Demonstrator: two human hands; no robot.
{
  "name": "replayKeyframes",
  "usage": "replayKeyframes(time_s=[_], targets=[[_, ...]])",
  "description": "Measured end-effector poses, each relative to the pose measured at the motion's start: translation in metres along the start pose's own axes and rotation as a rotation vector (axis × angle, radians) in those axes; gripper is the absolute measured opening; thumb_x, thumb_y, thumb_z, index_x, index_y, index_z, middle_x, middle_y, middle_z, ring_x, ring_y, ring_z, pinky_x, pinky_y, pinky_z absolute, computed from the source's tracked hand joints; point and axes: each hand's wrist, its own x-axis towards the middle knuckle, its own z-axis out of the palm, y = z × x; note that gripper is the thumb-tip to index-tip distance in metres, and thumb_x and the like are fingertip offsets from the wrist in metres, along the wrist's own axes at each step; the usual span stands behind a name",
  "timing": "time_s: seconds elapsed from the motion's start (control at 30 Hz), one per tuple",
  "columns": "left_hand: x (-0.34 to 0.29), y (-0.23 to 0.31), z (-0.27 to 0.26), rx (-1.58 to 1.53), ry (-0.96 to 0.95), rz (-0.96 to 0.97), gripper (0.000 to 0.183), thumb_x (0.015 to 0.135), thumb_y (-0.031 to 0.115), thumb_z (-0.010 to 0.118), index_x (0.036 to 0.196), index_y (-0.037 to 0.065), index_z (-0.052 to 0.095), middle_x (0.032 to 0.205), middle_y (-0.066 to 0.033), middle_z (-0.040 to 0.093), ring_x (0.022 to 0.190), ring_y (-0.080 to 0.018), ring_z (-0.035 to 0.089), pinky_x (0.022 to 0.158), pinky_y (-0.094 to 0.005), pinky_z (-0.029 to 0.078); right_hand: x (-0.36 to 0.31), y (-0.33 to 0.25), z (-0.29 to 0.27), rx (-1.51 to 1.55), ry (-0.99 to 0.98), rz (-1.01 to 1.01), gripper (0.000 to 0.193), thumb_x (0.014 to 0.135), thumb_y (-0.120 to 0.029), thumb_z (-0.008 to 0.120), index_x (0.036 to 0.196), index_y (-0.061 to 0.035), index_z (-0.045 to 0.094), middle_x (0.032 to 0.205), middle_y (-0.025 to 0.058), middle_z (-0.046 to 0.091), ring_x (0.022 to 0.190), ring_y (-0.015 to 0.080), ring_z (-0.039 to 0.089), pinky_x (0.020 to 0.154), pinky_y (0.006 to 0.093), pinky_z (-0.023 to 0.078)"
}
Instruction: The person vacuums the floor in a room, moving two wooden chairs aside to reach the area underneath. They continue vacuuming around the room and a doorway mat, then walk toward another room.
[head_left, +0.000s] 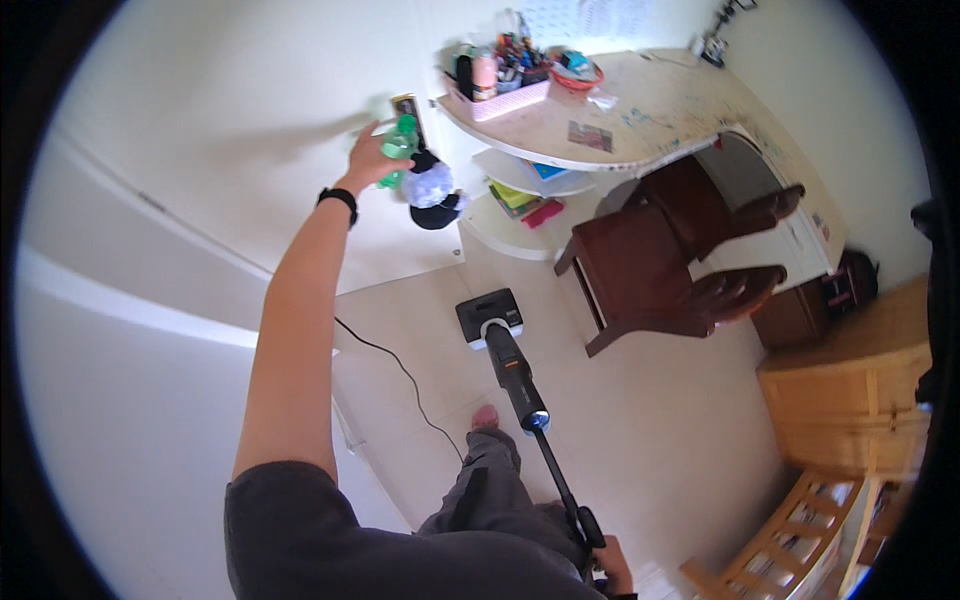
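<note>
My left hand is stretched out ahead with its fingers wrapped round a green plastic bottle. A black-and-white fluffy plush thing hangs just right of the bottle, by a door handle plate on a white door. Low at the right, my right hand is closed on the handle of an upright floor cleaner. The cleaner's dark, wide head rests on the floor in front of my foot. Part of the right hand's grip is cut off by the lower edge.
A curved desk bears a pink basket and a red bowl; books lie on shelves below. Two brown chairs stand at it. A black cord runs along the floor. Wooden cabinets stand at right.
</note>
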Motion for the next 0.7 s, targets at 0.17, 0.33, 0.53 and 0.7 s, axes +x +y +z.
replayKeyframes(time_s=[0.17, 0.33, 0.53, 0.7], targets=[[0.026, -0.008, 0.016, 0.023, -0.158, -0.099, 0.089, 0.051, 0.058, 0.074, 0.128, 0.018, 0.053, 0.139, -0.0200, 0.036, 0.126, -0.0352, 0.038, 0.105, -0.0389, 0.031, -0.002, -0.001, 0.003, -0.030, 0.034, -0.125, 0.023, 0.063, -0.014, 0.073, 0.056, -0.0022, 0.055, 0.048, 0.0029, 0.053, 0.043, 0.0110, 0.051, 0.042, 0.0253, 0.039], [-0.002, -0.004, 0.026, 0.015, -0.178, -0.058, 0.085, 0.052, 0.055, 0.074, 0.123, 0.012, 0.057, 0.139, -0.0245, 0.032, 0.127, -0.0377, 0.035, 0.105, -0.0399, 0.030, -0.009, 0.037, 0.003, -0.050, 0.033, -0.082, 0.022, 0.063, -0.012, 0.074, 0.056, -0.0031, 0.055, 0.047, 0.0015, 0.051, 0.042, 0.0100, 0.049, 0.042, 0.0250, 0.038], [-0.086, -0.003, 0.042, -0.032, -0.156, -0.013, 0.082, 0.052, 0.051, 0.078, 0.121, 0.011, 0.058, 0.139, -0.0252, 0.032, 0.128, -0.0384, 0.033, 0.107, -0.0411, 0.027, -0.022, 0.124, 0.003, -0.051, 0.116, -0.157, 0.025, 0.062, -0.011, 0.075, 0.053, -0.0031, 0.053, 0.047, 0.0021, 0.052, 0.042, 0.0105, 0.050, 0.042, 0.0252, 0.037], [-0.128, -0.018, 0.037, -0.193, -0.346, 0.009, 0.082, 0.056, 0.045, 0.081, 0.123, 0.005, 0.054, 0.139, -0.0221, 0.033, 0.127, -0.0331, 0.034, 0.107, -0.0394, 0.027, -0.034, 0.165, 0.034, -0.059, 0.142, -0.107, 0.026, 0.064, -0.016, 0.075, 0.054, -0.0036, 0.055, 0.047, 0.0016, 0.051, 0.043, 0.0101, 0.049, 0.042, 0.0263, 0.036]])
